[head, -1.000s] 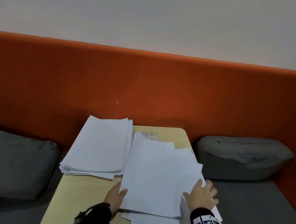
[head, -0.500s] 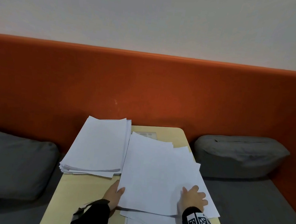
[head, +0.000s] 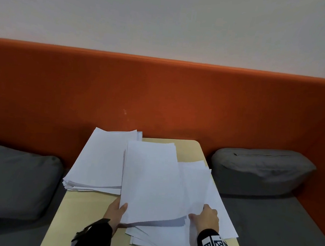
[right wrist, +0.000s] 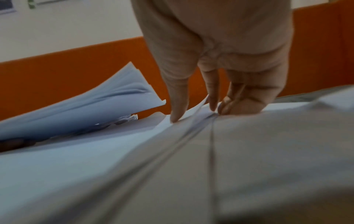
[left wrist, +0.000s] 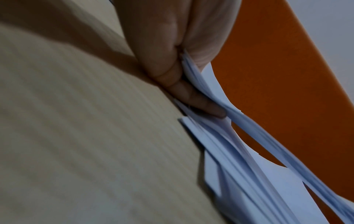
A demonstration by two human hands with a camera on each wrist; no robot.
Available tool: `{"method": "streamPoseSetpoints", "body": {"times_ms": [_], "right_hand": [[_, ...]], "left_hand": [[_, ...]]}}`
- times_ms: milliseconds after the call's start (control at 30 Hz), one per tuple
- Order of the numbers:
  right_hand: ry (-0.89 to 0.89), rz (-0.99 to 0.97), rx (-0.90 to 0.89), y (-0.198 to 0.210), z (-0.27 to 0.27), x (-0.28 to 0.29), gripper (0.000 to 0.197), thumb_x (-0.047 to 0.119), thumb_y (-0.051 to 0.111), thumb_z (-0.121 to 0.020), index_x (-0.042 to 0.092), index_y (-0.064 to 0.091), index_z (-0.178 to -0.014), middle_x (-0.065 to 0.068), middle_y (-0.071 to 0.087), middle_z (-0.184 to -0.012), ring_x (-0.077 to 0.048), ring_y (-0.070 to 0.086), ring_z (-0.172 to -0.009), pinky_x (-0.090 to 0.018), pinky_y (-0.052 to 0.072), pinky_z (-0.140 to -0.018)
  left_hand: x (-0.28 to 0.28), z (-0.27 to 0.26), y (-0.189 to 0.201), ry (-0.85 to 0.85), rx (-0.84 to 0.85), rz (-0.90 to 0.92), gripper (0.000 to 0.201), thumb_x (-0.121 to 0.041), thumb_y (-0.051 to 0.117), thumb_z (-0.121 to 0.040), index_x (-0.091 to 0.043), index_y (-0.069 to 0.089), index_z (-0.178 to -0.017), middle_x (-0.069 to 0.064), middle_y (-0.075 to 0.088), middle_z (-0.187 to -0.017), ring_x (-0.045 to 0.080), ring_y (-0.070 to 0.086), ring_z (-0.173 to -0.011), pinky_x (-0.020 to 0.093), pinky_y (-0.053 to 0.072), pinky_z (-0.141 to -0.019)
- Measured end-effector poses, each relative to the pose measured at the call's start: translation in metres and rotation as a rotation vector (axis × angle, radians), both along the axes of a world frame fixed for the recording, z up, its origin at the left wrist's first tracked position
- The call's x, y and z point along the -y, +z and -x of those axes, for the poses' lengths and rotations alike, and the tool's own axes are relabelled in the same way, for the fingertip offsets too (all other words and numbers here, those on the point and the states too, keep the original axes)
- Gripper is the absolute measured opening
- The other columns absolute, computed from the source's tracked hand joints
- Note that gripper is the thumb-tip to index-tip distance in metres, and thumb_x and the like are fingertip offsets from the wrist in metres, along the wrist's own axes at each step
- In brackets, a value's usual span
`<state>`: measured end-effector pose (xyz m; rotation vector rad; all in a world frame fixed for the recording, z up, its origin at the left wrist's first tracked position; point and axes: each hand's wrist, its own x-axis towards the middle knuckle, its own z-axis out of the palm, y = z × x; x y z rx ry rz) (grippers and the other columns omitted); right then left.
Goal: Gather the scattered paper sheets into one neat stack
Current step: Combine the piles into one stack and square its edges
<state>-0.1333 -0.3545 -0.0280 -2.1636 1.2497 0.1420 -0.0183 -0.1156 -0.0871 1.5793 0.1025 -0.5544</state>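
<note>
Paper sheets are spread over a light wooden tabletop (head: 81,210) that is set against an orange padded backrest (head: 160,95), with a grey cushion (head: 11,179) seen on the left and another grey cushion (head: 260,170) on the right. A neat stack (head: 98,162) is laid on the far left part of the tabletop. Just right of it, a lifted bundle of sheets (head: 152,181) is held tilted above loose sheets (head: 166,242) fanned out on the near right part. The bundle's near left edge is pinched by the left hand (head: 116,210), thumb on top and fingers (left wrist: 193,98) underneath. The bundle's near right corner is touched by the right hand (head: 206,219), whose thumb and fingertips (right wrist: 212,104) are pressed down among the paper edges; whether a sheet is gripped there cannot be told.
</note>
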Motion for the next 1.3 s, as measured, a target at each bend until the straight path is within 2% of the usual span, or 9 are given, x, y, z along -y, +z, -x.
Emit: {"method": "streamPoseSetpoints", "body": {"times_ms": [200,300,367,533,667,767,933,1067,1300], "right_hand": [[-0.082,-0.122,0.042,0.001,-0.004,0.003,0.055,0.015,0.072,-0.079,0.001,0.040,-0.120,-0.020,0.055,-0.121,-0.036,0.056,-0.111,-0.038,0.047,-0.091],[-0.006,-0.042,0.077,-0.001,0.001,0.007,0.014,0.015,0.060,-0.087,0.007,0.049,-0.086,-0.013,0.060,-0.103,-0.030,0.057,-0.095,-0.032,0.046,-0.085],[0.004,0.018,0.113,-0.005,0.003,0.010,0.018,0.011,0.051,-0.092,0.009,0.047,-0.074,-0.010,0.059,-0.091,-0.026,0.052,-0.082,-0.030,0.046,-0.081],[0.065,0.081,0.129,-0.007,0.004,0.008,0.029,0.007,0.040,-0.094,0.008,0.059,-0.116,-0.011,0.063,-0.107,-0.023,0.055,-0.087,-0.025,0.044,-0.076],[0.133,0.179,0.069,-0.010,0.005,0.001,0.031,0.008,0.041,-0.094,0.008,0.054,-0.122,-0.010,0.050,-0.125,-0.025,0.050,-0.113,-0.029,0.045,-0.090],[0.106,0.155,0.076,-0.004,0.004,-0.003,0.025,0.005,0.038,-0.095,0.005,0.050,-0.118,-0.014,0.055,-0.121,-0.029,0.053,-0.110,-0.033,0.046,-0.090],[-0.215,0.165,0.383,0.039,0.010,0.016,0.028,-0.002,0.035,-0.093,0.001,0.049,-0.117,-0.032,0.059,-0.103,-0.044,0.057,-0.096,-0.035,0.036,-0.069],[-0.329,0.253,0.678,0.081,0.008,0.028,0.027,0.007,0.036,-0.097,0.005,0.054,-0.117,-0.030,0.062,-0.104,-0.043,0.057,-0.095,-0.036,0.039,-0.072],[-0.371,0.205,0.959,0.122,-0.007,0.024,0.024,0.010,0.037,-0.099,0.006,0.055,-0.113,-0.023,0.062,-0.107,-0.034,0.057,-0.099,-0.030,0.040,-0.080]], "left_hand": [[0.004,0.003,0.002,-0.011,0.025,0.008,0.035,0.000,0.040,-0.097,-0.004,0.048,-0.130,0.016,0.059,-0.124,0.032,0.056,-0.114,0.047,0.040,-0.105],[0.004,0.002,0.002,-0.010,0.040,0.003,0.035,0.001,0.040,-0.096,-0.002,0.048,-0.130,0.017,0.058,-0.125,0.032,0.056,-0.115,0.044,0.040,-0.106],[0.004,0.002,0.002,-0.008,0.037,0.002,0.036,0.001,0.041,-0.096,-0.001,0.047,-0.131,0.017,0.058,-0.124,0.033,0.055,-0.115,0.044,0.040,-0.105],[0.003,0.001,0.000,-0.021,0.010,0.002,0.036,-0.002,0.041,-0.097,-0.005,0.047,-0.132,0.016,0.059,-0.124,0.033,0.056,-0.113,0.051,0.041,-0.103],[0.003,0.001,0.000,-0.017,0.019,0.018,0.036,0.001,0.040,-0.096,-0.002,0.047,-0.131,0.014,0.060,-0.120,0.031,0.057,-0.109,0.043,0.042,-0.103],[0.001,0.001,0.002,-0.021,0.027,0.030,0.035,0.002,0.040,-0.096,-0.001,0.048,-0.129,0.014,0.060,-0.116,0.029,0.057,-0.104,0.042,0.042,-0.100],[-0.018,-0.003,0.005,-0.033,0.046,-0.006,0.033,0.004,0.041,-0.095,0.001,0.050,-0.127,0.015,0.061,-0.117,0.027,0.058,-0.102,0.040,0.042,-0.100],[-0.026,-0.003,0.005,-0.068,0.037,-0.060,0.030,0.001,0.044,-0.095,0.003,0.052,-0.123,0.013,0.062,-0.109,0.024,0.059,-0.091,0.032,0.048,-0.086],[-0.022,-0.006,0.007,-0.061,0.022,-0.092,0.033,0.004,0.044,-0.094,0.002,0.048,-0.127,0.017,0.057,-0.124,0.024,0.056,-0.102,0.034,0.044,-0.093]]}}
